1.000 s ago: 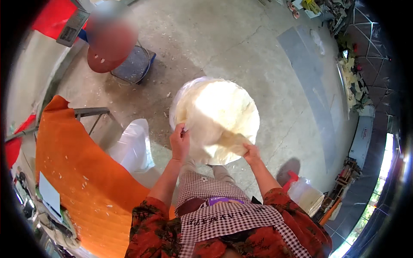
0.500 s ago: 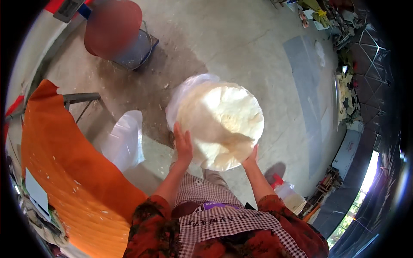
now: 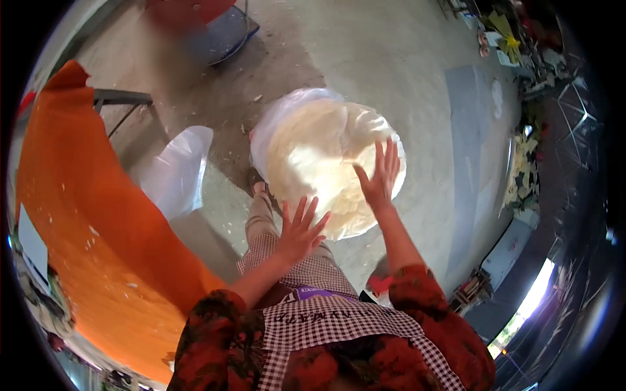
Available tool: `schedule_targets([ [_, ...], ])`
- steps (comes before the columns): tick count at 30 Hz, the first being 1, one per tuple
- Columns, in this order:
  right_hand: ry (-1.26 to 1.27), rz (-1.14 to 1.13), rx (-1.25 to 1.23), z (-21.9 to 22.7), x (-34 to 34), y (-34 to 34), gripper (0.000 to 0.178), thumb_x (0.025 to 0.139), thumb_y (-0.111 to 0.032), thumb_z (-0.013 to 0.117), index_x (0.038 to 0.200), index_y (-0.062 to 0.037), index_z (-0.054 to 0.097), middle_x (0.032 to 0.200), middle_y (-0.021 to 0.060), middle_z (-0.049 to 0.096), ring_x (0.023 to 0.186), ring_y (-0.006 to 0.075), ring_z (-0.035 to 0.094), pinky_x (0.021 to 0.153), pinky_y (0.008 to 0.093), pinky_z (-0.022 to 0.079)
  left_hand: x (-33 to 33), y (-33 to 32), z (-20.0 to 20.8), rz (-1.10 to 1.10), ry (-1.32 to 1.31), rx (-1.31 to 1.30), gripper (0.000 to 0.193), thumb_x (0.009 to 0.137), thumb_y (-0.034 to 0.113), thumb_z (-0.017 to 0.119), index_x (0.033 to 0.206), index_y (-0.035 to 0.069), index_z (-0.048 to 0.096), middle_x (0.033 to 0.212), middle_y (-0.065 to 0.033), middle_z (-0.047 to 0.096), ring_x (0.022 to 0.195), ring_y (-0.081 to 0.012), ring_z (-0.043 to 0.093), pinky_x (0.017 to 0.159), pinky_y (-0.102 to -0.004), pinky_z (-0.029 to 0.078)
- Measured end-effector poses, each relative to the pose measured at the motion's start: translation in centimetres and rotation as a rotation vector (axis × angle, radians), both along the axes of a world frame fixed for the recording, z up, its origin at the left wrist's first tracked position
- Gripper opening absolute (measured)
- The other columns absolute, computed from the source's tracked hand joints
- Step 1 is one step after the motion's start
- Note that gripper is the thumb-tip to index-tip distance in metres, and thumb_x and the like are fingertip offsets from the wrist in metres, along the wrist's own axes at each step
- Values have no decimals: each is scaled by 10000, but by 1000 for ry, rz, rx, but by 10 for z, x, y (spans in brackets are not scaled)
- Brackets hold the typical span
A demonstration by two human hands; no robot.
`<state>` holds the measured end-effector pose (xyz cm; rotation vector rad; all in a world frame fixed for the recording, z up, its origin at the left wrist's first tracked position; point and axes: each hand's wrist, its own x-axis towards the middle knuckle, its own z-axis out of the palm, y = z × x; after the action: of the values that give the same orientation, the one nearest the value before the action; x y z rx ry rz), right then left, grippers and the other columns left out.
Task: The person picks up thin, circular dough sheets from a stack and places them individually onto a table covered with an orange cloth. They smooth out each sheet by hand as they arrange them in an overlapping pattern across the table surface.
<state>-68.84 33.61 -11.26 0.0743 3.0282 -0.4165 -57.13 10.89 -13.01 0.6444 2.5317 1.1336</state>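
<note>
A large round cream-coloured mass (image 3: 313, 156) with an uneven surface, bright where the light falls, stands low in front of me. Whether it is one piece or a stack of thin sheets I cannot tell. Whitish clear plastic (image 3: 270, 127) bulges out along its far left side. My left hand (image 3: 301, 231) is spread at its near left edge, fingers apart and holding nothing. Over its right part, my right hand (image 3: 381, 176) is stretched out with the thumb apart. Whether either palm presses on the surface is hard to tell.
An orange cloth-like surface (image 3: 98, 247) with white flakes lies at my left. Beside it hangs a clear plastic sheet (image 3: 179, 169). A red round object (image 3: 189, 16) on a blue base stands far left. Cluttered items (image 3: 515, 45) line the right side.
Both hands have let go of the mass's sides. My right hand has moved up and over its right part; my left has opened near its front left edge. My view has shifted slightly.
</note>
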Motion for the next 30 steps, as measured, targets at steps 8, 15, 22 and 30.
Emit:
schedule_targets([
  [8,-192,101,55,-110,-81,45,741,858,-517,514,1444,-107,319,1474,136,321,1384,292,225,1135,449,144,14,12,-41,50,100,-15,545,654,291,760,1139,97,607,1421,-181,370,1398,-365,199,1088,-624,119],
  [15,225,456,-296,-31,-18,-7,577,864,-296,649,1342,-53,435,1365,176,455,1301,315,383,1083,413,287,146,16,74,831,45,95,302,746,135,687,1016,35,598,1210,-163,533,1186,-337,468,1005,-471,347],
  [22,-596,1109,-794,56,185,-156,327,813,-119,693,1115,-36,599,1174,123,598,1109,257,561,931,370,445,372,63,108,1853,-20,314,176,869,96,597,1036,41,589,873,-145,618,769,-284,620,696,-334,502],
  [30,-485,2120,-776,175,391,-305,230,825,-176,663,991,-25,611,989,149,632,924,341,598,767,387,491,505,24,141,2535,490,1256,134,937,130,527,985,15,575,832,-72,620,685,-135,582,641,-269,495],
])
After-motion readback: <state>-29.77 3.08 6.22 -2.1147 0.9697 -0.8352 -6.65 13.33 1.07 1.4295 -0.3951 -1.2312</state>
